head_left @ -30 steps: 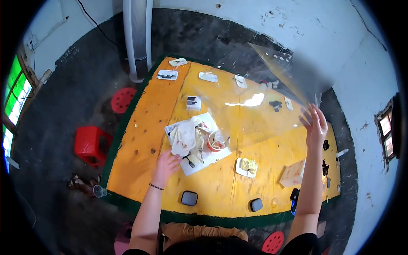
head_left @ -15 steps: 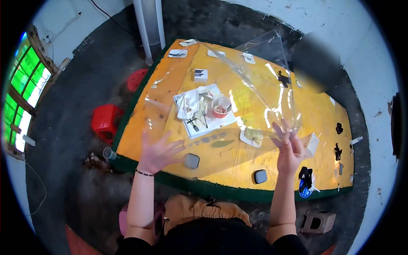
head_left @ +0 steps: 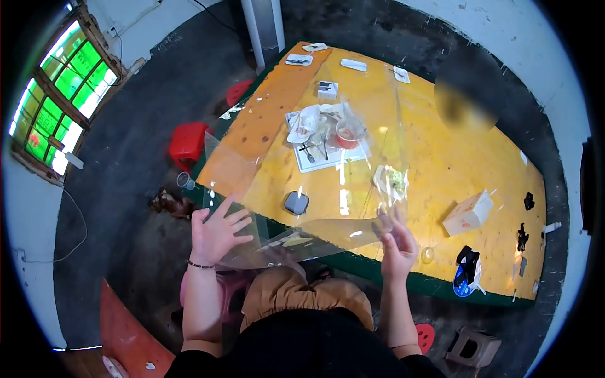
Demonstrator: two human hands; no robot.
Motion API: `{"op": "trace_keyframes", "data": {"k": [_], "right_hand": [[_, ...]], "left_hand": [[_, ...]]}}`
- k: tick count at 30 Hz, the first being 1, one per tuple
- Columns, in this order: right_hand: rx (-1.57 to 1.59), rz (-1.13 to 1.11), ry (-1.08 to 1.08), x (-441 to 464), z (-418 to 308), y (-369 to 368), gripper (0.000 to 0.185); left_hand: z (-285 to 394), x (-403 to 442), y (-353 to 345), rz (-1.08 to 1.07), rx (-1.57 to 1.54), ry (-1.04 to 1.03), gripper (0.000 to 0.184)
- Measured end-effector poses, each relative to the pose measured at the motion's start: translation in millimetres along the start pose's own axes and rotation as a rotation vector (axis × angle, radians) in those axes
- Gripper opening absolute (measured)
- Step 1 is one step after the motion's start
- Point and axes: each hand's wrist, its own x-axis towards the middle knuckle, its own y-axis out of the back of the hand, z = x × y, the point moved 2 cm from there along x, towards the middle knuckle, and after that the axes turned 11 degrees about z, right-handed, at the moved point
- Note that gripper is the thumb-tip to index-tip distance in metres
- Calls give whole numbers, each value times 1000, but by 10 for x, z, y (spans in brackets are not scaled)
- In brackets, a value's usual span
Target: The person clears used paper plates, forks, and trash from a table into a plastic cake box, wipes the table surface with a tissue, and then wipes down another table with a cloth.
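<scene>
A large clear plastic sheet [head_left: 337, 234] hangs in front of me, over the table's near edge, its lower part bent. My right hand [head_left: 398, 244] pinches the sheet's right side between thumb and fingers. On the left, my left hand [head_left: 217, 233] has its fingers spread, palm at the sheet's left part; I cannot tell whether it touches. Through the plastic I see a white tray [head_left: 315, 165] with used plates, forks and a red-based cup [head_left: 347, 137]. A dark grey case [head_left: 296, 203] and a plate of greenish food [head_left: 395, 181] also show through it.
The yellow-orange table [head_left: 435, 157] has a green border. On its right are a paper box [head_left: 469, 214] and black items on a blue-edged object [head_left: 464, 277]. A red stool [head_left: 187, 145] and a plastic cup [head_left: 184, 181] are at the left. A grey stool [head_left: 476, 348] stands below.
The plastic sheet has come down and closer to my body, its upper corner no longer raised at the right. My right hand has shifted left and down with it. The view has turned.
</scene>
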Motion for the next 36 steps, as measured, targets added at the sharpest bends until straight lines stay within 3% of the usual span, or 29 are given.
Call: {"op": "trace_keyframes", "data": {"k": [5, 11, 18, 29, 36], "right_hand": [[-95, -5, -119, -208, 65, -162, 32], [36, -2, -184, -128, 128, -340, 37], [116, 293, -388, -5, 234, -422, 47], [-66, 706, -85, -171, -98, -439, 51], [-98, 745, -35, -407, -257, -376, 51]], "left_hand": [[128, -190, 28, 185, 101, -135, 78], [379, 7, 140, 157, 106, -169, 75], [967, 583, 378, 153, 191, -202, 75], [1658, 1902, 683, 190, 392, -166, 73], [1790, 2428, 676, 51, 218, -28, 73]]}}
